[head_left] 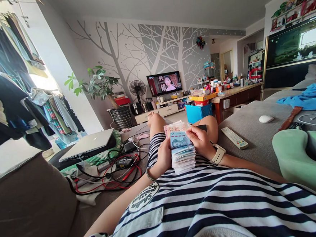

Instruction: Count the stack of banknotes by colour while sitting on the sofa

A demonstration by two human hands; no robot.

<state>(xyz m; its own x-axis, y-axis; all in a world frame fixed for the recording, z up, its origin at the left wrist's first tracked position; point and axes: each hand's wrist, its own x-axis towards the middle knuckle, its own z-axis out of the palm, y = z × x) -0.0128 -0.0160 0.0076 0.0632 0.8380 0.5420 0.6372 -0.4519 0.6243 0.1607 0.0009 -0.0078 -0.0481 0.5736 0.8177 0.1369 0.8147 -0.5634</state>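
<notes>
Nearest the camera lies a striped shirt (220, 204), and just above it both hands meet over the lap on a stack of banknotes (182, 153). The left hand (164, 157), a bracelet at its wrist, has its grip closed around the stack's left edge and steadies it upright against the body. The right hand (201, 140), with a white watch (218, 154) on its wrist, has its grip pinched on the upper right of the top notes, a bluish note facing the camera and pink ones fanned behind. To the left on the sofa sprawls a tangle of red and black cables (110, 172) beside a closed laptop (88, 143). To the right rest a remote control (234, 137) and, farther back, a white mouse (266, 119). Beyond the knees stand a blue bin (198, 112) and a cluttered wooden worktop (238, 90). At the far wall a television (164, 83) is on, with a fan (138, 88) just beside it.
</notes>
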